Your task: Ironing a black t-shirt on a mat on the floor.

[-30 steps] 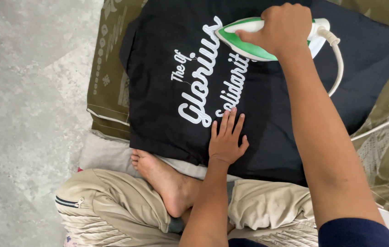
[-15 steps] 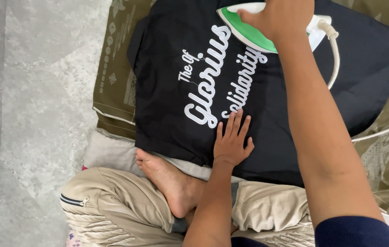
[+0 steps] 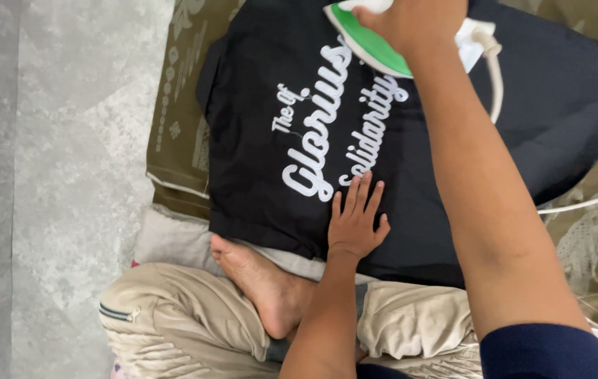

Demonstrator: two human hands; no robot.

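Right hand [image 3: 411, 24] closed around the handle of a green-and-white electric iron [image 3: 372, 42], which rests on the black printed T-shirt [image 3: 278, 91] beneath it. Left hand [image 3: 356, 221], fingers spread, presses flat on the shirt's near edge, well short of the iron; a white cord [image 3: 494, 84] trails beside the right forearm.

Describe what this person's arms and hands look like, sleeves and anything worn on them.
Both forearms are bare. The right arm shows a dark navy sleeve ending above the elbow. The left hand and right hand wear no gloves; no rings, watch or bracelets are visible.
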